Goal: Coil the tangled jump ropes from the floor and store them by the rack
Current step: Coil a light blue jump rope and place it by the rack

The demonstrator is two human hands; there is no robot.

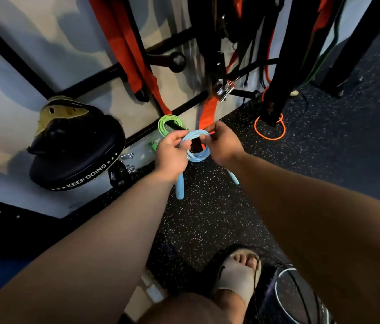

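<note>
A light blue jump rope (196,155), wound into a small coil, hangs between my two hands just above the speckled floor. My left hand (171,155) pinches the coil's left side, and one blue handle (180,187) dangles below it. My right hand (223,145) pinches the coil's upper right, with the other blue handle (234,177) hanging under that wrist. A coiled green jump rope (168,123) hangs on a black peg of the wall rack (184,106) just behind my hands. An orange rope loop (269,130) lies on the floor around a black post.
A black boxing pad (74,155) reading KEEP DOING leans on the wall at left. Red straps (128,47) and black bands hang from the rack above. My sandalled foot (238,274) stands at the bottom, beside a dark ball (296,298) and thin cord.
</note>
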